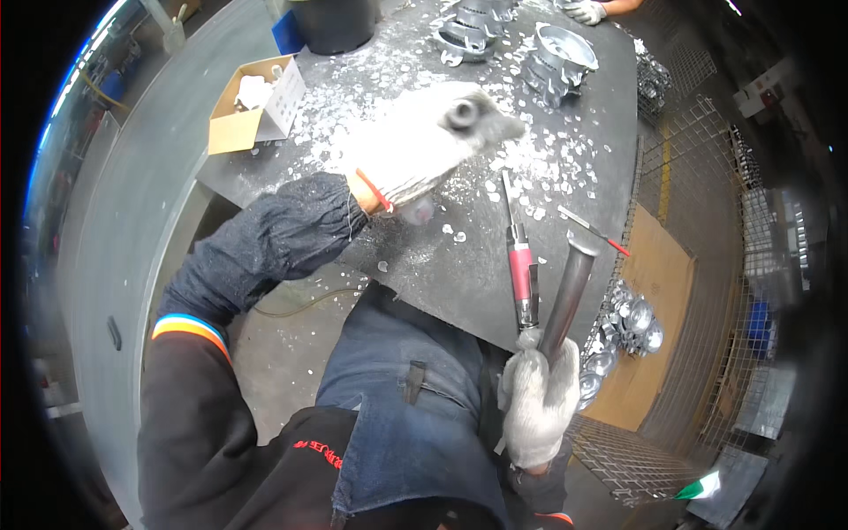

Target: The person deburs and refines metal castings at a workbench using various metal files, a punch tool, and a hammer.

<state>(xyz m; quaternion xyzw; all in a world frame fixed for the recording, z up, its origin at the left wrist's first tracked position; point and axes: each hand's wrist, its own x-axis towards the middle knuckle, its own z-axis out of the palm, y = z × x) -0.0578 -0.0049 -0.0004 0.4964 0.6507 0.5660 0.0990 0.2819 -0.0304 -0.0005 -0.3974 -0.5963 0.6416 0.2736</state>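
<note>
I see an open cardboard box (284,102) far left on the table (433,274), white contents, can't ID. Wire basket (632,468) at right: cardboard liner (649,389), shiny rounded metal parts (632,318). Black bucket (331,25) far side, contents hidden. Hands apart: left hand (420,132) clasps a blurred grey metal piece (488,124) above papery white flakes (552,168); right hand (539,402) grips a smooth dark tube (568,296), near right.

The right glove (541,402) is off-white, the metal tube (567,300) dark grey, the air file's grip (521,272) red, the bench (459,274) charcoal flecked white, the sleeve band (190,326) striped blue, white and orange.
</note>
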